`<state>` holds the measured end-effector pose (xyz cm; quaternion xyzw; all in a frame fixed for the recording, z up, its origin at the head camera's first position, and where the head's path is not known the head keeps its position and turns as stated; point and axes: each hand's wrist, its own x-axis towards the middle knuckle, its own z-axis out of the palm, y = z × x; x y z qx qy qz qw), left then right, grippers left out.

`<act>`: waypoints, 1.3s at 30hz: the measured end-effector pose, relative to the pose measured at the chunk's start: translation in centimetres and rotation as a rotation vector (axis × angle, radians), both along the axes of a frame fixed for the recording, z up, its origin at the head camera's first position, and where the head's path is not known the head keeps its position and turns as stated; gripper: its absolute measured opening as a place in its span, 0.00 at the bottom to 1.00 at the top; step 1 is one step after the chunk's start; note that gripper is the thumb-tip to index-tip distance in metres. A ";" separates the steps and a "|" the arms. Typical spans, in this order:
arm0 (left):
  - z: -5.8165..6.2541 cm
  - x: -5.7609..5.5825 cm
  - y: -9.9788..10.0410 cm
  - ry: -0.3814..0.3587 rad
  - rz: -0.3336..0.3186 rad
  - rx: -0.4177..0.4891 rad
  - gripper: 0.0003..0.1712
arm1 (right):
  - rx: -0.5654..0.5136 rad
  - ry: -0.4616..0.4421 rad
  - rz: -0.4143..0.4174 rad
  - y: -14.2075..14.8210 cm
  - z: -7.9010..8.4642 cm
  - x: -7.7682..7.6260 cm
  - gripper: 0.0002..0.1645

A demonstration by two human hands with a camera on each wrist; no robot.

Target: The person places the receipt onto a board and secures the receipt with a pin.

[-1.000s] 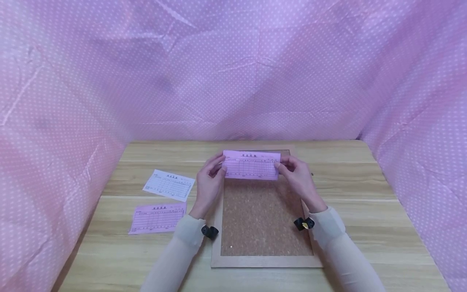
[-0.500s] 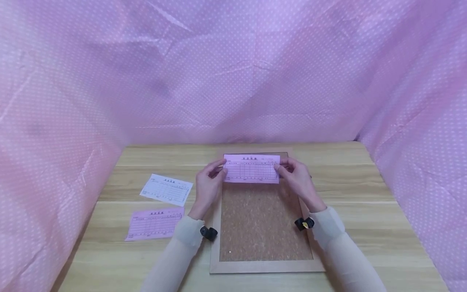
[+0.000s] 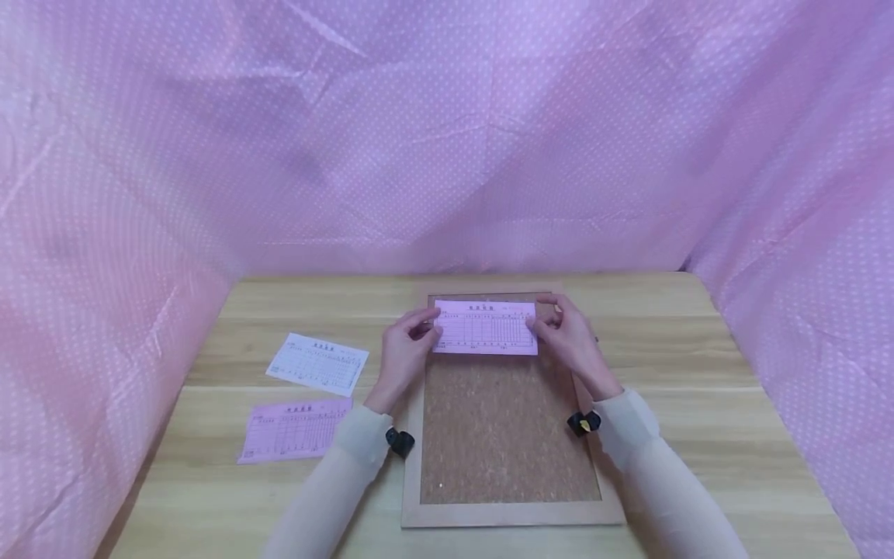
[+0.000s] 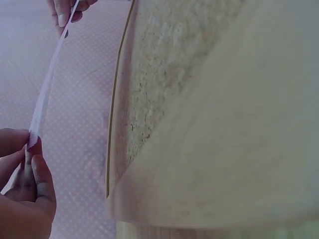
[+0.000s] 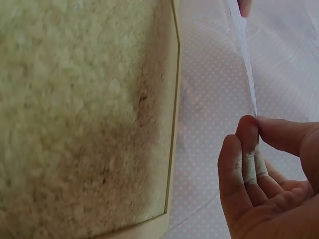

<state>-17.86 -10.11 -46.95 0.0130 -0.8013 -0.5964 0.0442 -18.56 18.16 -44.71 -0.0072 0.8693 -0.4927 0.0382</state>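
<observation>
A pink printed receipt slip (image 3: 485,328) is stretched level between both hands over the far end of a cork board (image 3: 510,435) with a pale wooden frame. My left hand (image 3: 408,341) pinches the slip's left edge between thumb and fingers. At the opposite edge, my right hand (image 3: 569,338) pinches it the same way, its forefinger extended past the top corner. Seen edge-on in the left wrist view, the slip (image 4: 47,89) bows slightly and stands apart from the cork. The right wrist view shows thumb and fingertip meeting on the slip (image 5: 247,69).
On the wooden table (image 3: 698,450), left of the board, lie a white receipt slip (image 3: 317,363) and another pink slip (image 3: 296,431). Pink dotted cloth (image 3: 447,155) hangs behind and along both sides. A tiny light speck (image 3: 441,485) shows on the cork near its lower left corner.
The held slip has come slightly lower in the head view, and the left hand has shifted a little right. The right forefinger has lifted and straightened. The head view has tilted slightly.
</observation>
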 end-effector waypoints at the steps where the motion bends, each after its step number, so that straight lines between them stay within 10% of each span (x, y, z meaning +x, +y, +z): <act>1: -0.1 0.0 0.0 -0.016 -0.005 -0.011 0.21 | -0.003 0.002 0.006 0.1 -0.2 -0.1 0.31; 12: -0.3 -0.8 -0.1 -0.013 -0.102 -0.102 0.27 | 0.092 0.101 0.105 0.6 -0.8 -1.2 0.13; 27: -1.1 -2.5 -0.1 0.018 -0.244 -0.384 0.29 | 0.170 0.056 0.177 0.5 -1.2 -2.5 0.18; 39: -1.8 -3.2 0.0 -0.052 -0.264 -0.405 0.30 | 0.178 -0.016 0.198 0.4 -1.9 -3.8 0.20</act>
